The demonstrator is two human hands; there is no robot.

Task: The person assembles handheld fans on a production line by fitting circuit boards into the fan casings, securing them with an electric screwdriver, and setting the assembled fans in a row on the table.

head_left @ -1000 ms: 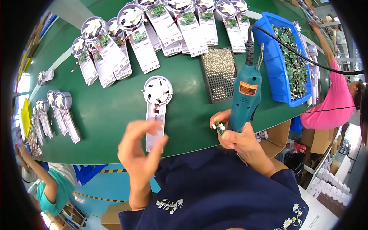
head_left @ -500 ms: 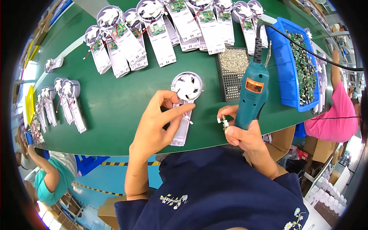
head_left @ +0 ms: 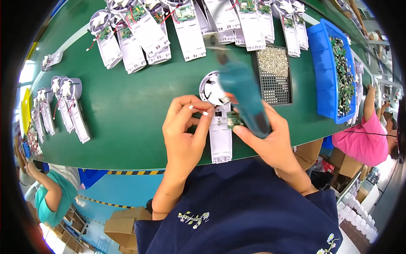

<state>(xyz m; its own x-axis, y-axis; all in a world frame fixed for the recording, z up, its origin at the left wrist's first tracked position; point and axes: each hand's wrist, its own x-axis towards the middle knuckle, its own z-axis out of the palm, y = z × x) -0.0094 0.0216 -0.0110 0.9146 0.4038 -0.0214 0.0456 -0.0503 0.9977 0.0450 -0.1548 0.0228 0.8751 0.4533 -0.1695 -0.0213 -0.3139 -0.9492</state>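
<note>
A white plastic fan housing point(head_left: 221, 142) lies on the green table in front of me, its round fan end point(head_left: 210, 89) pointing away. My left hand point(head_left: 184, 129) is closed beside it, thumb and fingertips pinching a red wire point(head_left: 198, 109) with white plugs. My right hand point(head_left: 275, 146) is wrapped around a teal electric screwdriver point(head_left: 243, 91), blurred by motion and tilted over the fan's right side. The same hand also holds a small green circuit board point(head_left: 233, 120) by thumb and fingertips, at the housing's right edge.
Several fan housings with boards point(head_left: 186, 38) line the table's far side; more point(head_left: 72, 114) lie at left. A black tray of screws point(head_left: 274, 63) sits right of the screwdriver. Beyond it stands a blue bin point(head_left: 323, 80) of circuit boards. Co-workers point(head_left: 359, 144) sit on both sides.
My right hand has swung left with the screwdriver and circuit board, over to the housing. The left hand has gone from reaching over the housing to pinching its red wire.
</note>
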